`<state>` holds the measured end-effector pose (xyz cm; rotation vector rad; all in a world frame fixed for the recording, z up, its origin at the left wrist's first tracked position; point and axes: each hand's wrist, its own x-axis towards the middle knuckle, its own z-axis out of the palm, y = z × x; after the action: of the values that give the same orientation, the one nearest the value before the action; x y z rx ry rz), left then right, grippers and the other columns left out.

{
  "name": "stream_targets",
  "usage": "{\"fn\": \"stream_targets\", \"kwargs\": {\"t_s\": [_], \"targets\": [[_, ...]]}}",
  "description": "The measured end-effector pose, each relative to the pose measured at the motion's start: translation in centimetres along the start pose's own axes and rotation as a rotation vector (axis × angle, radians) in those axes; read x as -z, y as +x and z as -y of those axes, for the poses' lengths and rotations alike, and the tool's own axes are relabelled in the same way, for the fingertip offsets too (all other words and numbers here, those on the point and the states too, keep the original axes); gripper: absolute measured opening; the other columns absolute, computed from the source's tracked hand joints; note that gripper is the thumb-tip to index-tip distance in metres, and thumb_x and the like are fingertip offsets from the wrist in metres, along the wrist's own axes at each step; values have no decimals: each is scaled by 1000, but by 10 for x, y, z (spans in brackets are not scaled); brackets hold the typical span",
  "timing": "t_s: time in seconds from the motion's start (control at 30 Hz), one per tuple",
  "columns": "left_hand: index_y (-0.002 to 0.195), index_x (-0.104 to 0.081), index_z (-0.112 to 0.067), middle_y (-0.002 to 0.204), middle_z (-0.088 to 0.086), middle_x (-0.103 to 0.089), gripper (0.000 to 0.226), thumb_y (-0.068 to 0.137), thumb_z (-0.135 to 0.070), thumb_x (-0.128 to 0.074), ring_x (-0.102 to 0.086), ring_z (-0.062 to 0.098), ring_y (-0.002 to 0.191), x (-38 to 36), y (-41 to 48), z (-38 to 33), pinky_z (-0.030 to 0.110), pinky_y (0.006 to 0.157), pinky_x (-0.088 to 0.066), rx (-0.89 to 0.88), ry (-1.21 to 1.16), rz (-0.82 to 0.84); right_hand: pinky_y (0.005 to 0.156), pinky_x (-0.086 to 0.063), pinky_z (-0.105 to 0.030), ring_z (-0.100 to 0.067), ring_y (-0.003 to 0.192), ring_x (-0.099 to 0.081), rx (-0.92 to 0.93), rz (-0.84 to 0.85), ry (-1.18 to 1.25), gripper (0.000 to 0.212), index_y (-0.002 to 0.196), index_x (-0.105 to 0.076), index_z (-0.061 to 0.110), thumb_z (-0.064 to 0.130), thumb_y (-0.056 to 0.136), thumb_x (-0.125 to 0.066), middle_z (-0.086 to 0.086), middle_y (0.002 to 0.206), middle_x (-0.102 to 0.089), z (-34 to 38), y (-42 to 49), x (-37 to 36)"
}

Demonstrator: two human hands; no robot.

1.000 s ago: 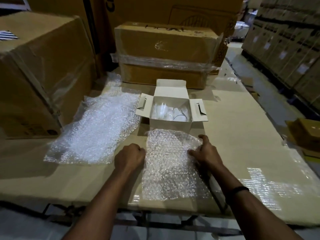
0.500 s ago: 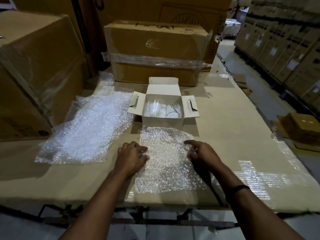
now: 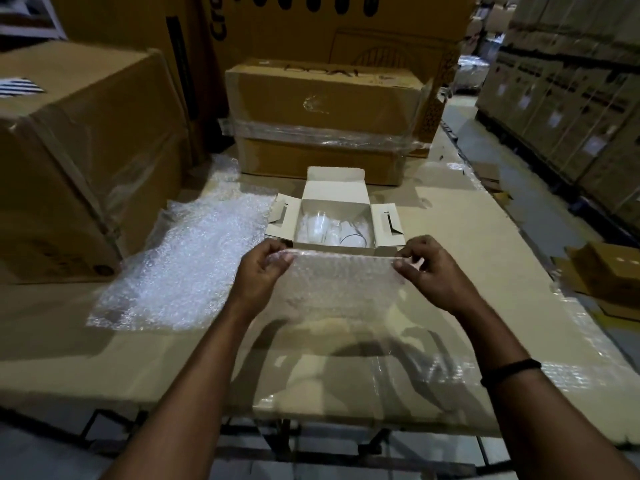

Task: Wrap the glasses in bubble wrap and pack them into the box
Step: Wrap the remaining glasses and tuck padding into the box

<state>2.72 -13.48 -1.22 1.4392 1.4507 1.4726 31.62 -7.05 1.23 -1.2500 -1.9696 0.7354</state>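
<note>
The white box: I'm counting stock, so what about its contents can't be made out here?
- Number of glasses, head view: clear, overlapping, blurred; near wall of the white box hides their bases.
- Whether any are wrapped: too dim.
- Bubble wrap sheet: lower edge lost to motion blur.

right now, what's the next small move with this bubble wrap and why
Probably lay the sheet flat and free one hand: left hand and right hand both pinch its top corners, and the glasses sit in the open box.

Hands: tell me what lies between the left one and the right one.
In the head view, a bubble wrap sheet stretches between the left hand and right hand, each pinching a top corner. The open box stands just beyond it.
</note>
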Motion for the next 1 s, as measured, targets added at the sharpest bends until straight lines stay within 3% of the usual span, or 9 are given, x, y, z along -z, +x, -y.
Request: {"fn": "stream_targets", "kwargs": {"t_s": [0.07,0.17,0.27,0.37,0.5,0.67,0.83,0.93,1.0], "targets": [[89,-61,-12,81,0,-63,5,94,-10,-60,-58,2,70,3,7,-9,16,67,-48,52,-85,8,78,-43,-18,-4,89,-56,-38,40,216,15,82,-60,20,9,91,-63,-1,109,-57,6,7,4],[91,-59,-14,75,0,-61,5,96,-16,-59,-55,4,60,2,16,-11,19,55,-46,151,-137,-19,71,-41,-30,-20,78,-48,-172,108,554,10,86,-58,8,10,96,-55,-12,88,-54,3,18,-6],[96,-59,-10,70,1,-57,3,96,-13,-59,-49,3,49,-9,18,-2,18,47,-42,226,-117,-87,75,-48,-42,-30,84,-59,-355,198,622,29,108,-55,-1,22,91,-61,-17,95,-62,-12,17,-24],[106,-63,-11,81,2,-65,15,92,-9,-64,-56,9,63,-13,17,10,17,52,-45,287,-138,-91,83,-54,-47,-32,92,-69,-430,239,592,47,116,-59,4,7,74,-78,-17,101,-72,-26,12,-40],[116,-64,-6,98,7,-71,37,81,5,-70,-69,22,89,-6,11,36,23,69,-56,383,-155,114,66,-51,-38,-28,73,-62,-441,80,505,27,92,-63,-1,-8,71,-77,-13,75,-67,-35,12,-53],[82,-68,-6,72,0,-62,32,79,23,-55,-56,10,54,-10,-1,52,16,41,-40,371,125,0,68,-44,-44,-42,73,-61,-329,67,356,29,64,-62,11,-16,74,-67,-25,86,-68,-50,4,-58],[74,-69,-22,103,-4,-70,52,68,25,-47,-65,13,92,9,-12,77,12,69,-48,90,360,164,83,-46,-17,-19,118,-56,-177,315,85,48,66,-64,22,-22,72,-47,-10,127,-61,-54,-3,-48],[90,-78,-18,110,-9,-67,39,78,14,-60,-63,11,102,23,-13,89,17,88,-48,-46,549,178,97,-41,-19,-15,131,-44,-55,536,-193,56,80,-71,25,-20,65,-40,-1,141,-50,-53,-11,-40],[96,-78,-13,111,-10,-65,26,81,3,-64,-60,7,106,27,-13,88,27,95,-48,-125,519,117,95,-40,-10,-15,131,-45,-38,463,-149,53,94,-73,17,-17,68,-42,0,138,-53,-49,-17,-35]]}}
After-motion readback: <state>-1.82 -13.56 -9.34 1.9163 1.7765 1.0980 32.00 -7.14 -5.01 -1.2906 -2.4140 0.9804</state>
